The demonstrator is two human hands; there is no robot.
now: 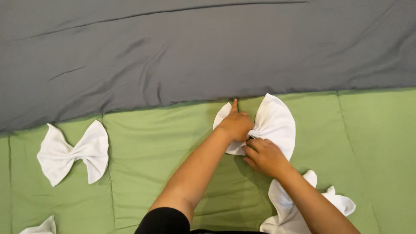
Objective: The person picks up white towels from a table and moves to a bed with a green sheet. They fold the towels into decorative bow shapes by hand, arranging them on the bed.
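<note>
Across the upper half of the view lies a grey cover (195,47), wrinkled, its edge meeting a green quilt (164,147) that fills the lower half in stitched panels. On the quilt, far left, a finished white bow (73,152) lies flat, well apart from the hands. At lower right a loose white cloth (286,212) sits partly under the right forearm; at the bottom left corner a white scrap (41,227) is cut off by the frame. Just below the grey edge, centre-right, lies the bow in hand (273,123), its right wing fanned wide, its left wing mostly covered. Left hand (236,125) presses down on the middle of this bow, index finger pointing toward the grey cover, other fingers curled over the cloth. Right hand (264,156) touches the bow's waist from below, fingers bent and closed on the gathered fabric. Judgement: the pinch is best kept tight at the waist with the left hand holding the pleats flat, so both wings stay even and the gather does not spring loose. Hidden: the waist itself, between the two hands; whether a band or tie is there cannot be told. Right fingertips are tucked out of sight. Both elbows and the dark sleeve (164,221) run off the bottom edge.
</note>
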